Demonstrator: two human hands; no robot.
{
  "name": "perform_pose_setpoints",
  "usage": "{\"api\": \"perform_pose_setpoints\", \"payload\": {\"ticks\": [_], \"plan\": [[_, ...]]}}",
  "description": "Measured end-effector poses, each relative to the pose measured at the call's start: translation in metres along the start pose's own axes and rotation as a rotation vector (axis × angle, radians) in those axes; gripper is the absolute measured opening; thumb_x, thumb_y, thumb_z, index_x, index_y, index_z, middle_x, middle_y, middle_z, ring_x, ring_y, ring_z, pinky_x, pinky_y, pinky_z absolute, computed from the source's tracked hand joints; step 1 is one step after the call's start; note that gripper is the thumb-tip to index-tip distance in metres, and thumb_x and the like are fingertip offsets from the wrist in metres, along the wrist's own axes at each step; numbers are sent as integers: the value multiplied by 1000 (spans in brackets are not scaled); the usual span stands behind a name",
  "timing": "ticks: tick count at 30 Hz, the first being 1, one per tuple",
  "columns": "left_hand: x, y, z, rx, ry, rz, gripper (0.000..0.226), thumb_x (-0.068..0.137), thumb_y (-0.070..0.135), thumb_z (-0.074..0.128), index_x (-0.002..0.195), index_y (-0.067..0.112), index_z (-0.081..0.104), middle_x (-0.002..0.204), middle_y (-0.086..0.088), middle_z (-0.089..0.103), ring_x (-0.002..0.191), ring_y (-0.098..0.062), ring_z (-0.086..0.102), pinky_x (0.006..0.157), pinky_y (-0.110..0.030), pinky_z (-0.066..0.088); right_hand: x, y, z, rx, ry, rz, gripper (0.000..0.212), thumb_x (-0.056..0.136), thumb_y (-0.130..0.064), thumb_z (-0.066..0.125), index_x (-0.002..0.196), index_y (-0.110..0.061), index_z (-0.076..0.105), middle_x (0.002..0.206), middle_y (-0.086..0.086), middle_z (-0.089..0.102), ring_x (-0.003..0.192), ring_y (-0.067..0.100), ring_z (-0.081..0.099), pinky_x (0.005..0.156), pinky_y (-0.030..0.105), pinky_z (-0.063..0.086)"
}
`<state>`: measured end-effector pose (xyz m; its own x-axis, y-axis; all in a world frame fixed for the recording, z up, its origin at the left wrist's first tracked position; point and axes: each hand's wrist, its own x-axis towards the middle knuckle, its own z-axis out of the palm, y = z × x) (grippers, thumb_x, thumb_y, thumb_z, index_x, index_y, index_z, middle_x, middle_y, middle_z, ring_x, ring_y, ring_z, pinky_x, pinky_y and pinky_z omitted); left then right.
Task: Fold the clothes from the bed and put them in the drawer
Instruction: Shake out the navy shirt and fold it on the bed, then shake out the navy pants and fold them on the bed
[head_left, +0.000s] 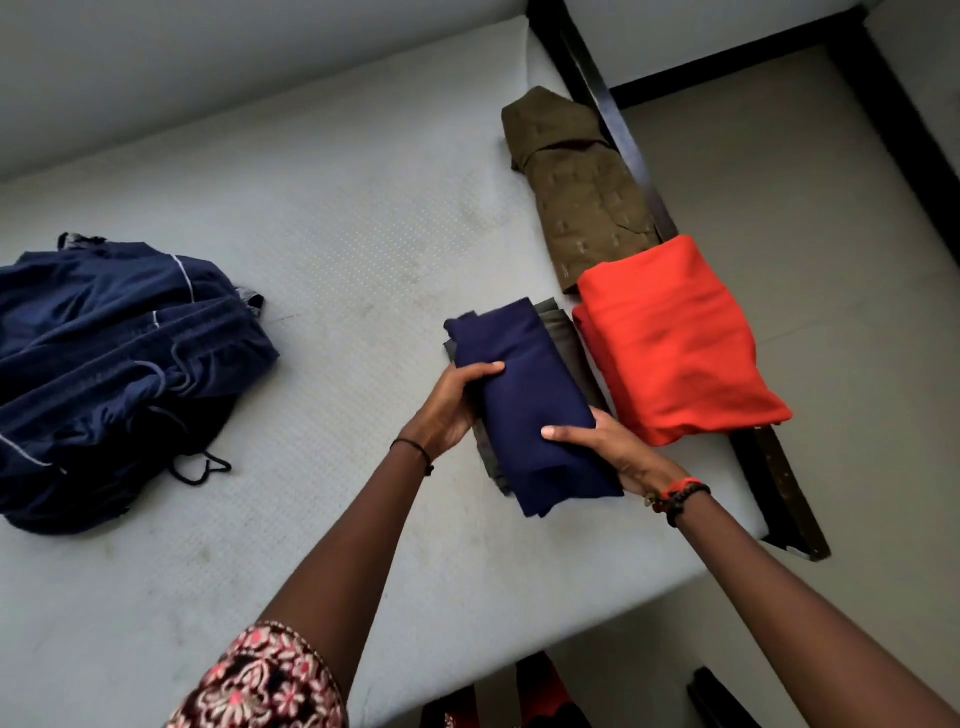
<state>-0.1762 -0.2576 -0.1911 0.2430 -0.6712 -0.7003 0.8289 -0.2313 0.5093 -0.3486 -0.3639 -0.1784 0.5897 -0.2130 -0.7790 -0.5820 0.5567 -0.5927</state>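
Head view: folded navy garment (527, 397)

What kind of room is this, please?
Most likely a bedroom: a bare grey mattress on a dark bed frame, with a folded orange garment and a heap of navy clothes on it.

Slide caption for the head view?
Left hand and right hand grip a folded navy garment beside a folded orange garment on the mattress.

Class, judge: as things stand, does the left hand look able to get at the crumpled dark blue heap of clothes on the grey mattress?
Probably not yet. Bare grey mattress leaves the way to the crumpled dark blue heap open, but the left hand grips the folded navy cloth.
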Motion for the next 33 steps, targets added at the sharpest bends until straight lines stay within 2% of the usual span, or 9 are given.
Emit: {"api": "perform_pose_setpoints", "payload": {"ticks": [2, 5, 9, 14, 17, 21, 25, 30, 33], "plan": [[20, 8, 7, 26, 23, 60, 42, 84, 1, 60, 125, 10, 56, 122, -8, 64, 110, -22, 61, 97, -36, 49, 12, -7, -6, -20, 75, -34, 39, 82, -13, 70, 119, -12, 58, 111, 4, 69, 99, 18, 67, 82, 29, 55], [51, 8, 4, 149, 160, 95, 50, 85, 2, 61, 131, 15, 49, 128, -2, 60, 114, -19, 59, 92, -32, 50, 34, -4, -18, -87, 223, -50, 42, 83, -15, 70, 121, -12, 54, 114, 5, 66, 95, 16, 65, 83, 27, 53], [58, -3, -2, 240, 282, 111, 57, 86, 6, 64, 139, 8, 41, 131, -5, 57, 112, -16, 58, 79, -22, 50, 48, 8, -28, -200, 338, -13, 57, 82, -21, 70, 132, -12, 45, 122, 5, 62, 102, 17, 62, 87, 28, 50], [44, -16, -2, 210, 340, 157, 51, 86, 12, 66, 133, 12, 46, 126, -4, 57, 115, -15, 56, 88, -25, 47, 42, 15, -27, -301, 385, -41, 57, 82, -21, 71, 132, -9, 45, 121, 5, 61, 104, 18, 60, 90, 29, 48], [30, -25, -5, 203, 410, 136, 49, 88, 13, 64, 133, 13, 45, 123, -5, 58, 114, -15, 56, 91, -27, 46, 37, 15, -24, -462, 465, -42, 63, 83, -28, 71, 136, -7, 43, 125, 8, 59, 115, 24, 56, 96, 30, 44], [3, -35, -2, 255, 468, 81, 37, 91, 13, 61, 127, 12, 51, 112, -5, 62, 102, -15, 59, 83, -27, 48, 19, 11, -11, -589, 575, -33, 61, 87, -24, 66, 138, -3, 39, 133, 17, 53, 123, 31, 50, 98, 31, 38], [-27, -48, 4, 236, 492, 7, 26, 93, 11, 56, 119, 12, 55, 102, -4, 63, 88, -12, 60, 76, -26, 48, -3, 13, 4, -674, 684, -118, 53, 88, -14, 59, 136, -2, 40, 129, 22, 49, 123, 37, 44, 104, 40, 36], [-73, -51, 15, 196, 507, -65, 13, 96, 11, 49, 101, 14, 61, 102, -6, 65, 83, -11, 62, 69, -23, 47, -34, 8, 24, -739, 643, -175, 44, 90, -8, 54, 133, -4, 46, 126, 20, 50, 119, 35, 46, 101, 39, 36], [-108, -40, 16, 194, 532, -67, 17, 98, 13, 45, 104, 12, 61, 103, -6, 66, 84, -10, 63, 70, -23, 48, -52, 0, 42, -752, 575, -217, 42, 90, -7, 52, 132, -5, 47, 127, 17, 51, 118, 32, 47, 101, 38, 38]]}}
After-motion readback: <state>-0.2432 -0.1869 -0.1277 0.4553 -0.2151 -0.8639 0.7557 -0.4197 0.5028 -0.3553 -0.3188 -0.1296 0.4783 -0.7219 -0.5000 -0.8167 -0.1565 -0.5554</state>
